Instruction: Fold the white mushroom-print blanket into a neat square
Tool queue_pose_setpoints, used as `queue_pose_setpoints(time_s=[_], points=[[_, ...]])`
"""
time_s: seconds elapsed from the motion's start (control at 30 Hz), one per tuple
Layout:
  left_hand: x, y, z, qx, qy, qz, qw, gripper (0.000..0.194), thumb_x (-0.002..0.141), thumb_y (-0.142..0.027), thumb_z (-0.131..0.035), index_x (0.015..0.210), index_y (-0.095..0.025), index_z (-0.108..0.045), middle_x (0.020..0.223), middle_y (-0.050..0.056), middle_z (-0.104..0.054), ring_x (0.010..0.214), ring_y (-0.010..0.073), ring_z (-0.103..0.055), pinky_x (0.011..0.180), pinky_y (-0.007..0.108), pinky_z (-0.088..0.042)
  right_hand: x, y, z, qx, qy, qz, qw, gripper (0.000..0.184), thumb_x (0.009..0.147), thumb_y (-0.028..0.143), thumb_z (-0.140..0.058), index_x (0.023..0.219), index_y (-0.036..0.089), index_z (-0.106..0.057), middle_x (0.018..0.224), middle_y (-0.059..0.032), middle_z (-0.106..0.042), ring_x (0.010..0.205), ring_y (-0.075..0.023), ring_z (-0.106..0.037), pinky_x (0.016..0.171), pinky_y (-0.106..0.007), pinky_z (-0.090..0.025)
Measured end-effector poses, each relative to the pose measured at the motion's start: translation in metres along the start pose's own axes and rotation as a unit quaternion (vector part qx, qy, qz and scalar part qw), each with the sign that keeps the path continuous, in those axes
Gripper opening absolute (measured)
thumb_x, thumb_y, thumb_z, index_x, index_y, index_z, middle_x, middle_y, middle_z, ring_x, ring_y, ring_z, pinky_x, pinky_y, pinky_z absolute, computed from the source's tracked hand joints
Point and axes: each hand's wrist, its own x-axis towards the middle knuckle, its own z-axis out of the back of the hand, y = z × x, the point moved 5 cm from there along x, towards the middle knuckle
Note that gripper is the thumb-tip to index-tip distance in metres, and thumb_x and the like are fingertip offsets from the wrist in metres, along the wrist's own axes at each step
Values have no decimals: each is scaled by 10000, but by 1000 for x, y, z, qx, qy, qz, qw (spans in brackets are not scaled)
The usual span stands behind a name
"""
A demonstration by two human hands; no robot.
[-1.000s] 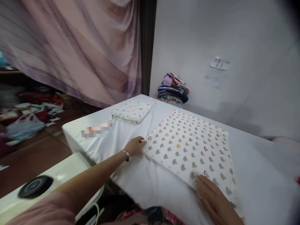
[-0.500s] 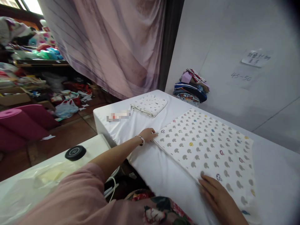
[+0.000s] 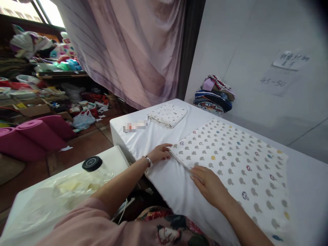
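A white cloth [image 3: 230, 160] printed with grey mushroom-like shapes and a few coloured ones lies flat on the white-covered table [image 3: 169, 182]. My left hand [image 3: 161, 152], with a bracelet at the wrist, pinches the cloth's near left corner. Further along the same near edge, my right hand [image 3: 211, 186] has its fingers closed over the border, close to the left hand. The fingers partly cover the edge there. Beyond the left hand rests a folded white cloth [image 3: 167, 116] with small dark prints.
A blurred-out small item [image 3: 135, 126] lies at the table's far left. Against the wall sits a stack of folded fabrics [image 3: 214, 95]. A lower white surface [image 3: 116, 159] at left carries a round black object [image 3: 92, 163] and a plastic bag [image 3: 58, 194]. Pink rolls [image 3: 33, 136] stand on the floor.
My right hand has slid along the cloth's near edge toward my left hand. The left hand stays at the corner. The view has turned slightly left.
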Motion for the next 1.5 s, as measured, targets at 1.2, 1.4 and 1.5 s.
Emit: queue_pose_setpoints(time_s=[1.2, 1.4, 1.5], points=[[-1, 1, -10, 270, -215, -102, 933, 220, 737, -194, -465, 889, -196, -624, 666, -33, -590, 596, 113, -519, 578, 216, -384, 72, -24, -67, -22, -109, -6, 994, 158, 872, 221, -449, 902, 207, -603, 835, -45, -564, 846, -181, -505, 748, -269, -386], [-4, 1, -7, 241, -231, -88, 938, 369, 708, -144, -512, 1071, -194, -559, 762, -25, -620, 639, 106, -557, 630, 213, -424, 72, -28, -68, 0, -120, -17, 993, 156, 872, 212, -448, 877, 209, -603, 837, -36, -568, 841, -166, -515, 750, -254, -385], [-7, 7, -10, 148, -205, -60, 966, 440, 713, -130, -512, 1149, -172, -491, 774, -15, -634, 543, 85, -553, 559, 204, -438, 73, -30, -68, 23, -124, -17, 992, 159, 873, 203, -443, 853, 209, -601, 825, -27, -572, 834, -155, -520, 750, -245, -385]])
